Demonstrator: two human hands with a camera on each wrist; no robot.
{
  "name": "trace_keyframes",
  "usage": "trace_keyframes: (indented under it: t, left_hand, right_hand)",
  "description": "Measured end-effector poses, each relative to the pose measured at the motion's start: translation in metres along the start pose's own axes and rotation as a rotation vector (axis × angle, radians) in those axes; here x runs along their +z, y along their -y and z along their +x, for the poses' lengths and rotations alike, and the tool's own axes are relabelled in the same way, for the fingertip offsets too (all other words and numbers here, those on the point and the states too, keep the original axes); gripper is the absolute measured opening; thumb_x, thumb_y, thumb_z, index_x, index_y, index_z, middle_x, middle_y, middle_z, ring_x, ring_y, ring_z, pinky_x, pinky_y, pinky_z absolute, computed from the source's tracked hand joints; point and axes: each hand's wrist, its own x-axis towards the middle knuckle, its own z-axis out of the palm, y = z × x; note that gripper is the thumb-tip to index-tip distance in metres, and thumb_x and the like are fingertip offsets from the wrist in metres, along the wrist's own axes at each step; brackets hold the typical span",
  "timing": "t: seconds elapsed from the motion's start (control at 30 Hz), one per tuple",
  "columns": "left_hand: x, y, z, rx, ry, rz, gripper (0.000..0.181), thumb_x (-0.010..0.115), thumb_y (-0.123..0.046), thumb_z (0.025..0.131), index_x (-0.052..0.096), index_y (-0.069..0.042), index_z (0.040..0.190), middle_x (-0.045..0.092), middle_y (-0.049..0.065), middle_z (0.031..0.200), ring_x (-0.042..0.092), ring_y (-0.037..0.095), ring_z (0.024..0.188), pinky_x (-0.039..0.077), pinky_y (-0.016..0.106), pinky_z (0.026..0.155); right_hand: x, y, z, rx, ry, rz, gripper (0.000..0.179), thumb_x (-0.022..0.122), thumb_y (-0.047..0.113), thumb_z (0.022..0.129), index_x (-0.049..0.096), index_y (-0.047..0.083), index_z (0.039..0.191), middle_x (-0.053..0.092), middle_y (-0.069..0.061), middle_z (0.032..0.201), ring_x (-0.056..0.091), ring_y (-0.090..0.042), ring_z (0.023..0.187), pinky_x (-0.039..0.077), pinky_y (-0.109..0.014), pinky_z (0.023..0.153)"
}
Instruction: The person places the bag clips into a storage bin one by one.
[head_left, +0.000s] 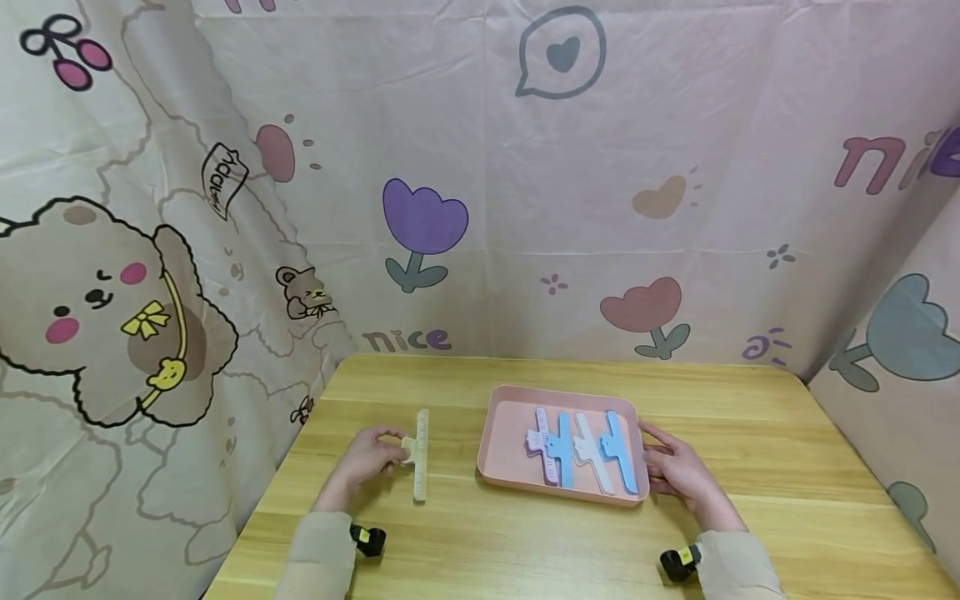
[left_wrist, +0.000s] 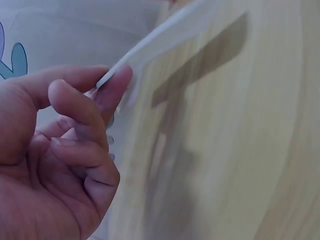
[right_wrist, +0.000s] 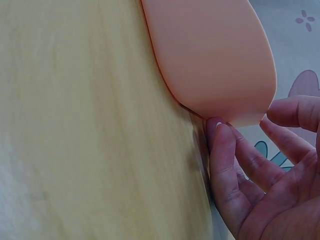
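Note:
My left hand (head_left: 375,452) pinches a cream-coloured long-bar clip (head_left: 421,458) by its handle, thumb and forefinger together. In the left wrist view the clip (left_wrist: 165,37) hangs over the table with its shadow below. To its right lies a pink tray (head_left: 491,429). Several similar clips rest in the tray's right part: a lilac one (head_left: 551,467), a blue one (head_left: 566,471), a white one (head_left: 596,462) and another blue one (head_left: 619,458). My right hand (head_left: 678,468) grips the tray's right end, thumb at the rim and fingers low against the wall.
A wooden table (head_left: 540,542) bears the tray. Printed cloth (head_left: 487,317) hangs along its back and both sides. Each wrist carries a small black camera, the left camera (head_left: 367,540) and the right camera (head_left: 681,564).

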Motion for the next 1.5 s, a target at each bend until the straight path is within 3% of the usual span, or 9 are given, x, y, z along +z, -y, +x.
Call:
trace_keyframes:
  t: [0.2,0.43,0.6,0.7,0.93,1.2,1.5]
  left_hand:
    - [0.013,-0.015,0.004,0.010,-0.002,-0.013,0.035,0.072,-0.005,0.086,0.061,0.003,0.118,0.065,0.015,0.071,0.051,0.015,0.052,0.041,0.026,0.049]
    - [0.028,-0.037,0.008,0.049,0.023,-0.055,0.038,0.069,-0.003,0.087,0.059,0.004,0.123,0.069,0.022,0.082,0.055,0.017,0.054,0.043,0.025,0.051]
    - [0.042,-0.050,0.012,0.088,0.058,-0.064,0.041,0.069,-0.004,0.088,0.058,0.006,0.126,0.070,0.013,0.077,0.054,0.016,0.053,0.041,0.023,0.049]
    - [0.052,-0.054,0.017,0.099,0.074,-0.080,0.041,0.070,-0.004,0.088,0.058,0.006,0.126,0.069,0.009,0.074,0.054,0.015,0.053,0.041,0.024,0.049]
    - [0.078,-0.061,0.028,0.112,0.093,-0.128,0.037,0.070,-0.001,0.087,0.060,0.008,0.121,0.071,0.015,0.078,0.054,0.013,0.050,0.044,0.025,0.050]
    - [0.103,-0.064,0.036,0.141,0.117,-0.095,0.035,0.069,0.000,0.087,0.060,0.011,0.119,0.072,0.017,0.083,0.055,0.013,0.050,0.045,0.026,0.049]
    - [0.120,-0.062,0.043,0.115,0.093,-0.072,0.035,0.070,0.001,0.086,0.060,0.011,0.118,0.071,0.014,0.081,0.055,0.015,0.052,0.045,0.024,0.049]
  right_hand:
    - [0.000,-0.002,0.003,0.010,-0.011,0.026,0.062,0.048,0.004,0.097,0.027,0.009,0.155,0.035,-0.035,0.145,0.068,-0.028,0.095,0.058,-0.041,0.073]
    - [0.000,0.000,0.000,0.012,-0.009,0.007,0.062,0.048,0.005,0.097,0.027,0.009,0.155,0.034,-0.036,0.146,0.067,-0.029,0.096,0.057,-0.042,0.075]
    - [0.000,-0.002,0.001,0.012,-0.006,0.018,0.061,0.047,0.004,0.098,0.026,0.009,0.155,0.033,-0.036,0.146,0.068,-0.029,0.096,0.057,-0.043,0.075]
    - [0.000,-0.002,0.001,0.005,-0.002,0.018,0.062,0.047,0.003,0.098,0.025,0.007,0.155,0.033,-0.036,0.146,0.068,-0.029,0.095,0.057,-0.043,0.075]
    - [0.000,-0.001,0.001,0.007,-0.001,0.026,0.061,0.047,0.004,0.098,0.026,0.007,0.155,0.034,-0.036,0.145,0.068,-0.029,0.095,0.057,-0.043,0.075]
    - [0.000,0.000,0.001,0.017,-0.002,0.044,0.062,0.049,0.004,0.098,0.026,0.008,0.155,0.035,-0.036,0.145,0.068,-0.029,0.092,0.057,-0.044,0.074]
    - [0.000,-0.001,0.001,0.018,-0.001,0.036,0.062,0.048,0.005,0.098,0.026,0.009,0.155,0.034,-0.036,0.146,0.068,-0.029,0.093,0.057,-0.044,0.075]
